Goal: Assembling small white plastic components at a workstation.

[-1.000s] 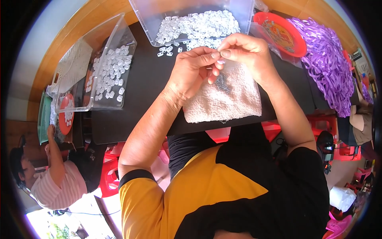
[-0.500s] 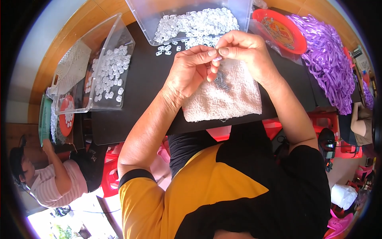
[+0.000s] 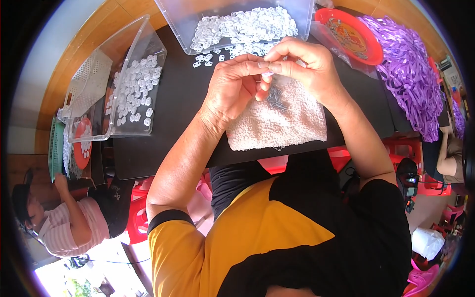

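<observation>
Over a pale pink towel (image 3: 297,123), the fingertips of both my hands meet in a close pinch. Closed thumb and fingers of my left hand (image 3: 236,85) grip a small whitish plastic piece (image 3: 267,74), mostly covered by fingertips. My right hand (image 3: 308,63) is also closed, its thumb and forefinger pressed against that same spot; whatever it pinches is hidden. Below the hands, a little heap of thin grey metal pieces (image 3: 277,101) rests on the towel. Beyond them, small white plastic pieces (image 3: 247,30) fill part of a clear bin (image 3: 173,24) and spill out in front.
Left stands another clear bin (image 3: 157,94) with more white pieces. Far right, a red dish (image 3: 377,52) of metal bits sits by a heap of purple ribbon straps (image 3: 410,79). The black table (image 3: 183,99) ends near my lap. A co-worker (image 3: 74,222) sits at left.
Both pinched hands have shifted very slightly left, and the small piece shows a little less between the fingertips. The bins, towel and metal pieces stay as they were.
</observation>
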A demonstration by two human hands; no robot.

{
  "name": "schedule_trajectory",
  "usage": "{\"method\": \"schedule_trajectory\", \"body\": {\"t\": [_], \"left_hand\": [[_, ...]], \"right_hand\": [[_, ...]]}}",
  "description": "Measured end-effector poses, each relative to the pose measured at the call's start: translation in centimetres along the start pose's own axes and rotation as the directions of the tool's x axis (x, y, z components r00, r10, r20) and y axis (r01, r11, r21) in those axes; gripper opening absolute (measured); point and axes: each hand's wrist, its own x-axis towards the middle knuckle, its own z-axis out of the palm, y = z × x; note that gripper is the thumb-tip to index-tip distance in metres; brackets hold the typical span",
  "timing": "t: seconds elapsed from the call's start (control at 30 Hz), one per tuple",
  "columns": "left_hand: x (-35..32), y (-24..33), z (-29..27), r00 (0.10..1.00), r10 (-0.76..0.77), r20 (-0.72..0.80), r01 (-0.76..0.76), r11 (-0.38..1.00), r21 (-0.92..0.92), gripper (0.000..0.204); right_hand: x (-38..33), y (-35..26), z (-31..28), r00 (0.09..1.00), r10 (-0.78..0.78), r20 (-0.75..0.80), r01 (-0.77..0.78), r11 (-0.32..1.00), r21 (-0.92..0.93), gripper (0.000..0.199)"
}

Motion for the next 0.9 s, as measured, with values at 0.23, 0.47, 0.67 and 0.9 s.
{"method": "schedule_trajectory", "body": {"t": [0.23,0.47,0.67,0.9], "left_hand": [[0.05,-0.05,-0.08,1.000,-0.008,-0.001,0.008,1.000,0.018,0.014],[-0.04,-0.09,-0.16,0.999,0.047,0.006,-0.047,0.998,0.031,0.014],[-0.03,0.09,0.20,0.997,0.066,-0.032,-0.065,0.997,0.043,0.020],[-0.03,0.15,0.02,0.995,0.057,-0.076,-0.050,0.995,0.087,0.018]], "right_hand": [[-0.02,-0.05,-0.27,0.987,-0.158,0.018,0.158,0.957,-0.243,0.004],[-0.16,-0.62,0.15,0.993,-0.094,-0.066,0.084,0.985,-0.152,0.003],[-0.19,-0.49,0.01,0.993,-0.052,-0.104,0.036,0.988,-0.150,0.005],[-0.17,-0.24,0.09,0.994,-0.009,-0.106,-0.010,0.983,-0.182,0.006]]}}
